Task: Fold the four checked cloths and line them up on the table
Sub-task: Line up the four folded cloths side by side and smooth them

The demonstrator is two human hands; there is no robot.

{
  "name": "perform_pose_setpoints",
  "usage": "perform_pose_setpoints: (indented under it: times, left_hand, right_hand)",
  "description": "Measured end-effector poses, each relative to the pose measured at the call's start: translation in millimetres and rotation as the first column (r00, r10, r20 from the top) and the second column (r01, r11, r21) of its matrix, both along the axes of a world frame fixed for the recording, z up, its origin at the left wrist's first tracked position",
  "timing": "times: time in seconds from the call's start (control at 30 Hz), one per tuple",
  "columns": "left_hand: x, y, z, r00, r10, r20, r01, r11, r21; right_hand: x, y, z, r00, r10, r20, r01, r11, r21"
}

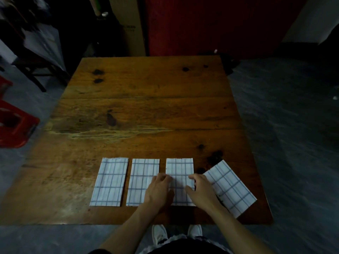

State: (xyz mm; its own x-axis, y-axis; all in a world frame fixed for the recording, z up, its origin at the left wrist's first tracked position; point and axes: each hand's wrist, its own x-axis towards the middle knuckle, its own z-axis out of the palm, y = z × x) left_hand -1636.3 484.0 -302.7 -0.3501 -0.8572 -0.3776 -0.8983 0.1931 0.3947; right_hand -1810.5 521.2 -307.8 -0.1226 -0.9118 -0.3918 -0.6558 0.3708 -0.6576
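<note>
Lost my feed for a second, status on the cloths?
Left hand and right hand both on third cloth, fingers curled at its edges. Four folded; three lined up. Fourth cloth skewed at right. Nothing blocking.

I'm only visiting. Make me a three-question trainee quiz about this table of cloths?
1. How many folded checked cloths lie on the wooden table?
2. True or false: the far-right cloth lies square with the others.
3. The left hand and right hand both rest on which cloth: A far-left cloth, B third cloth from the left?

Key: 1. four; 2. false, it lies askew; 3. B.
</note>
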Motion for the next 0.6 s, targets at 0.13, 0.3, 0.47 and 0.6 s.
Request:
perform_pose_setpoints:
  times: [0.13,0.3,0.47,0.6]
  left_hand:
    - [6.9,1.1,2.2,1.000,-0.020,0.008,0.020,1.000,-0.010]
    - [8.6,5.7,3.5,0.999,-0.038,0.009,0.039,0.999,-0.010]
    - [4.5,8.6,3.5,0.999,-0.041,-0.010,0.041,0.999,-0.015]
    - [2.7,8.3,3.1,0.999,-0.042,-0.016,0.042,0.999,-0.004]
  right_hand:
    - [6.3,-0.2,-1.5,1.000,0.013,-0.006,-0.013,1.000,0.000]
    - [8.9,1.4,-2.2,1.000,0.008,-0.015,-0.007,1.000,0.011]
    - [6.1,3.5,-2.0,1.000,-0.011,-0.019,0.011,1.000,-0.004]
    - [2.3,1.8,-1.3,1.000,-0.007,-0.013,0.007,1.000,-0.008]
